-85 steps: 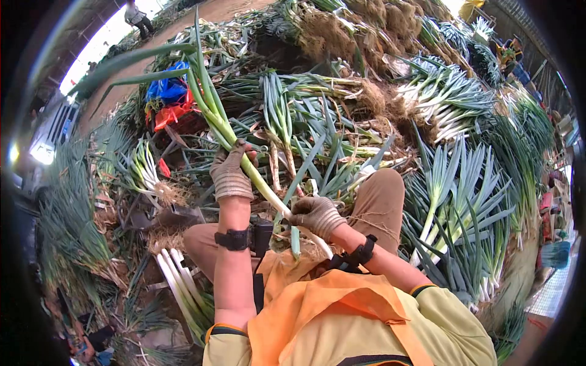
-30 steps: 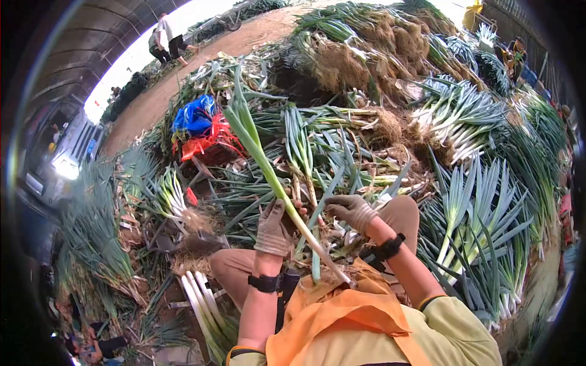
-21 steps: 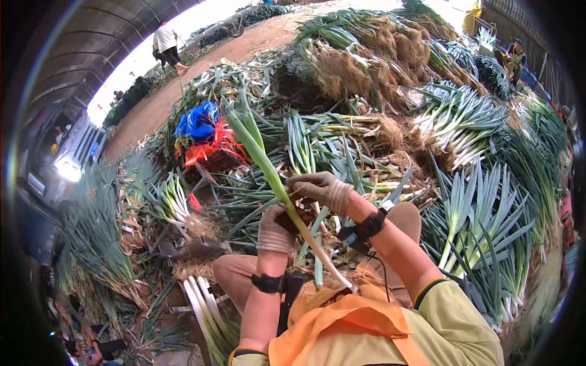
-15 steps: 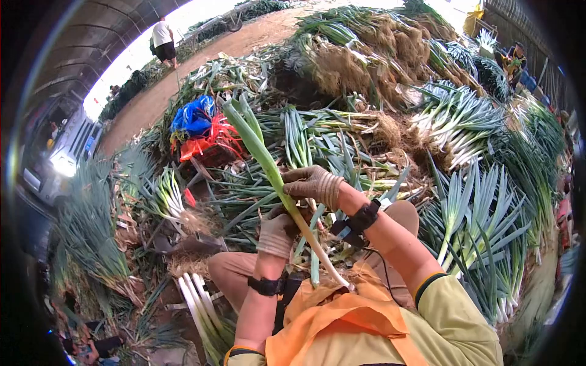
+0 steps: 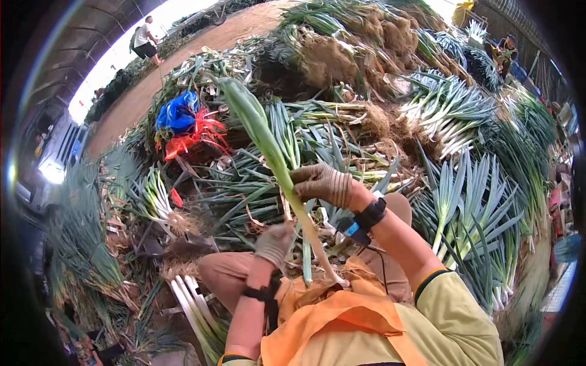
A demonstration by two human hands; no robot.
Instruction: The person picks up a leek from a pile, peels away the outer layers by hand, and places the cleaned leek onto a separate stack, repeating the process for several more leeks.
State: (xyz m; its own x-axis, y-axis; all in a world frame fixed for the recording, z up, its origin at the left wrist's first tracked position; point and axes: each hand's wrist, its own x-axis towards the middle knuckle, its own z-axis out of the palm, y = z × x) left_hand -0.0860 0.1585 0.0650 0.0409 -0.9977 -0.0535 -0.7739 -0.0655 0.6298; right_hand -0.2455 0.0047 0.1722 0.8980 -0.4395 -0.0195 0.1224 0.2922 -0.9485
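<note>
My gloved right hand [image 5: 323, 185] is wrapped round the middle of a large green onion [image 5: 268, 146]. The onion slants across my view, its green leaves up to the left and its pale root end against the orange apron [image 5: 323, 314] in my lap. My left hand [image 5: 274, 244], also gloved and smeared by motion, is closed below and left of the stalk, apart from it. A thin pale strip of outer leaf [image 5: 285, 207] runs from beside the stalk down to that fist. Another green stalk [image 5: 307, 256] stands behind the onion, close to my lap.
Heaped green onions [image 5: 244, 198] cover the ground before me. Blue and red plastic ties [image 5: 189, 125] lie left of centre. White-stemmed onions [image 5: 195, 305] lie by my left knee, bundles [image 5: 470, 213] at right. One person [image 5: 145, 41] is far off; another [image 5: 505, 52] sits at upper right.
My left hand has come away from the stalk, moving down and left. My right hand still grips the onion, its fingers a little lower in relation to the leaves. The distant person has turned.
</note>
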